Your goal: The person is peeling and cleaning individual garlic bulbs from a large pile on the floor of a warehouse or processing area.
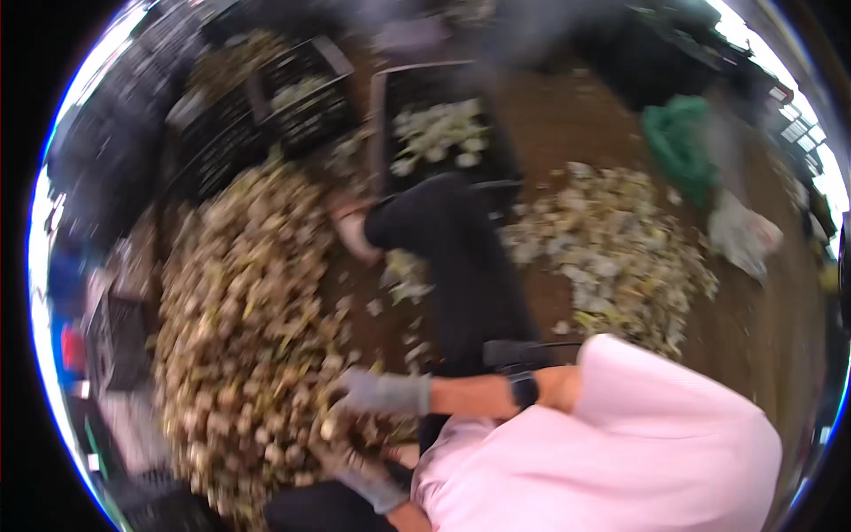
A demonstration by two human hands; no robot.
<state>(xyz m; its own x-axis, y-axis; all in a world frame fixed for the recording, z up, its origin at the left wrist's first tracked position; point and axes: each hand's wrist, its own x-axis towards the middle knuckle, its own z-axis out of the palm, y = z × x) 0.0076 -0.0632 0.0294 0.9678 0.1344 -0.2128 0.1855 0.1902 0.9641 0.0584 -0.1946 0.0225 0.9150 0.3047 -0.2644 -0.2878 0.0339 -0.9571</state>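
A large heap of pale brown-skinned bulbs (257,328), perhaps garlic or small onions, covers the floor at left, with yellowish leaf bits among them. Both my hands wear greyish gloves and are at the heap's near right edge. My left hand (353,468) is the nearer one, soiled at the fingers, with a pale bulb (329,429) at its curled fingertips. Just beyond it, my right hand (379,393) hangs over the heap, its fingers pointing left and smeared by motion. Whether it holds anything is hidden by the blur.
Past my dark-trousered leg (474,275) stands a black crate (381,133) with whitish bulbs inside. More black crates (222,142) are at the far left. To the right lie a heap of peelings (620,248), a green net bag (681,142) and a clear plastic bag (743,235).
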